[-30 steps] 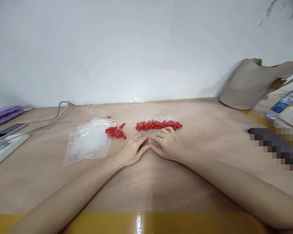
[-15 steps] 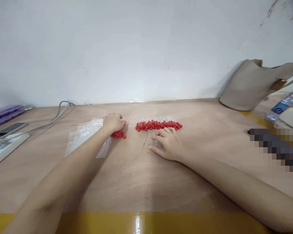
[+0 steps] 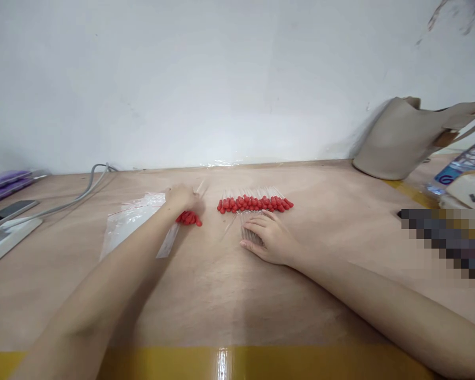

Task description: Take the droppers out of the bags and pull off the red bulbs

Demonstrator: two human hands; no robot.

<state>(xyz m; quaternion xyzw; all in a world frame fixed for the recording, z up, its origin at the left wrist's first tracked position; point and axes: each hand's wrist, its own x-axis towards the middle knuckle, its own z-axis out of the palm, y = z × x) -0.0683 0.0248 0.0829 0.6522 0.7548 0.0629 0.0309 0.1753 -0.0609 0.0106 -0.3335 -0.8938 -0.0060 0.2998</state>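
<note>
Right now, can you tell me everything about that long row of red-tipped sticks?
The row of red-tipped sticks lies on the brown tabletop, running left to right. Its crowded tips are plump, rounded and bright red; they could be plastic or rubber, I can't tell. Thin, pale, see-through-looking sticks stretch from them toward the wall, and others toward the person. The right hand lies over the near sticks, hiding some.

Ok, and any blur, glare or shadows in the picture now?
Head view: blur smears the left hand, the right hand looks sharper; head view: glare whitens part of the yellow strip at the near edge; head view: a shadow lies on the tabletop beside the left forearm; head view: coarse pixels mask a dark item at right.
</note>
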